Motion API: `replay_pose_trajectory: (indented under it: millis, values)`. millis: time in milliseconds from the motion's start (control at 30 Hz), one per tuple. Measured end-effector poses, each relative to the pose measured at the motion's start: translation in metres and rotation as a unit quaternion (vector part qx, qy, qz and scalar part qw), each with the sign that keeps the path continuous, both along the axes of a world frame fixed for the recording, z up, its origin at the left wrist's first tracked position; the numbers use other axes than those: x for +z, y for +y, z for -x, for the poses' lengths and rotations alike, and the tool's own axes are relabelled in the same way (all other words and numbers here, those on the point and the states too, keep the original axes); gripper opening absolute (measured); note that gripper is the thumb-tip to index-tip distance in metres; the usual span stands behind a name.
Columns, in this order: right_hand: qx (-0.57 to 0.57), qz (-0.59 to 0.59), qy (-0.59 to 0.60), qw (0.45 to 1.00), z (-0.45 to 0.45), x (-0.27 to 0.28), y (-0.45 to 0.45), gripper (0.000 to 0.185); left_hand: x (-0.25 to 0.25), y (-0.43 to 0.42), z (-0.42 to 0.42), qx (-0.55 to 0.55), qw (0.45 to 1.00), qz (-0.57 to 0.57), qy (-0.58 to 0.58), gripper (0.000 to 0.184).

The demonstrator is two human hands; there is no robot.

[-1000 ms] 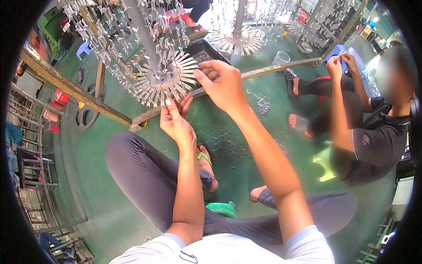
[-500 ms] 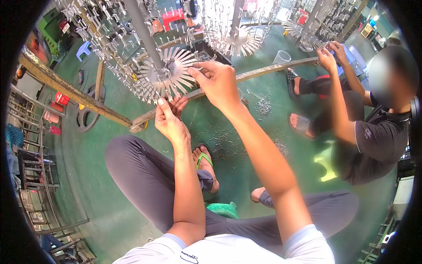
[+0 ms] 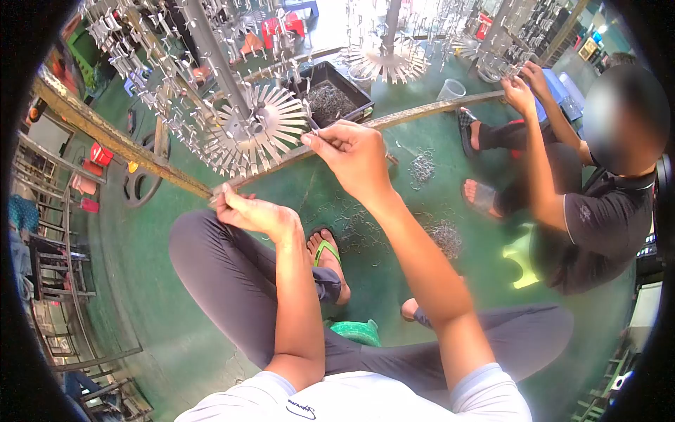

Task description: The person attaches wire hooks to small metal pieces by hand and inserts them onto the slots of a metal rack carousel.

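A slotted metal disc (image 3: 242, 130) hangs on a grey upright pole, with strands of small metal pieces around it. My right hand (image 3: 348, 151) is pinched just right of the disc's rim, on something thin and dark that I cannot make out clearly. Below and left of the disc, apart from it, my left hand (image 3: 246, 209) is by the wooden rail (image 3: 281, 163). Its fingers are bent together, and what they hold, if anything, is too small to name.
A black crate (image 3: 362, 109) of small metal parts stands behind the rail. Loose pieces (image 3: 422, 169) lie on the green floor. On the right a co-worker (image 3: 605, 218) sits, hands raised by another rack. A second disc (image 3: 388, 63) hangs at the back.
My left hand has moved down and left, away from the disc's rim. The disc and its strands have shifted. My right hand has dropped slightly and is now just off the rim.
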State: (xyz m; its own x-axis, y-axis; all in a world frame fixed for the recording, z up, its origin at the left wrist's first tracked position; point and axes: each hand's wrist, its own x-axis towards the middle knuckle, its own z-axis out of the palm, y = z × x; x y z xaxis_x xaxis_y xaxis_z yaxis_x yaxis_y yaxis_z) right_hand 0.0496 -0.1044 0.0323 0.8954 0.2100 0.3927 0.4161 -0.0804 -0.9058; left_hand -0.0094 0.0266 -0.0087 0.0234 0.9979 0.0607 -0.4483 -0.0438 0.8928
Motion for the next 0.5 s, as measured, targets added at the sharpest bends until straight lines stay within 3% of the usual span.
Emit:
replay_pose_trajectory:
  millis: [67, 100, 267, 400, 500]
  values:
    - [-0.012, 0.004, -0.042, 0.999, 0.005, 0.001, -0.001, 0.017, 0.010, -0.002, 0.005, 0.041, 0.995, -0.090, -0.019, 0.030]
    - [-0.018, 0.010, -0.061, 0.998, 0.009, 0.002, -0.001, 0.016, 0.019, -0.005, 0.008, 0.051, 0.988, -0.142, -0.041, 0.022]
    - [-0.028, 0.005, -0.135, 0.990, 0.022, -0.002, 0.004, 0.015, 0.030, -0.025, 0.020, -0.119, 0.933, -0.336, -0.040, 0.011]
    - [-0.036, 0.042, -0.161, 0.985, 0.031, 0.001, -0.002, 0.011, 0.037, -0.035, 0.015, -0.217, 0.902, -0.372, 0.035, 0.024]
    - [-0.042, 0.072, -0.183, 0.980, 0.027, -0.004, -0.006, 0.008, 0.035, -0.034, 0.011, -0.279, 0.889, -0.357, 0.071, 0.021]
